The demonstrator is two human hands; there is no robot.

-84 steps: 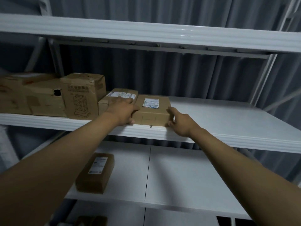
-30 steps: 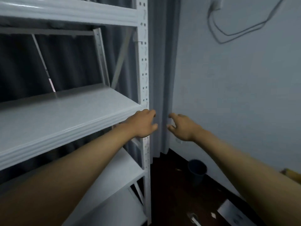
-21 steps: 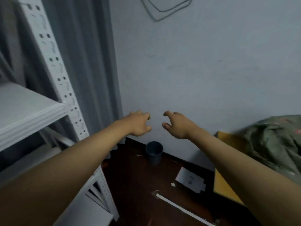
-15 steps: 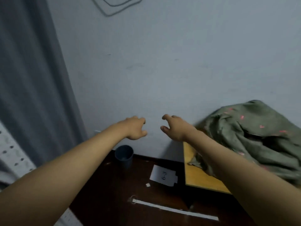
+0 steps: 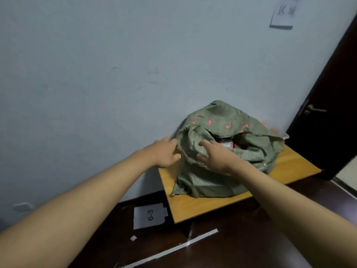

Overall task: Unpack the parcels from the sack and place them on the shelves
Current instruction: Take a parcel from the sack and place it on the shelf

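Observation:
A green woven sack (image 5: 222, 178) with red marks sits slumped on a low wooden table (image 5: 193, 207) against the wall. Its mouth gapes at the top, and a bit of a red and white parcel (image 5: 228, 144) shows inside. The rest of its contents are hidden. My left hand (image 5: 166, 153) is at the sack's left rim, its fingers loosely curved and touching the cloth edge. My right hand (image 5: 214, 157) rests on the folded rim just left of the opening, with fingers spread. Neither hand holds a parcel. The shelves are out of view.
A paper sheet marked "6-3" (image 5: 149, 217) lies on the dark floor beside the table, with a white tape line (image 5: 170, 250) in front. A dark door (image 5: 332, 117) with a handle stands at the right. A note (image 5: 283, 14) hangs on the wall.
My view has swung right from the shelf with boxes, past the wall, to the sack. Both empty hands have travelled with it and now reach the sack's rim.

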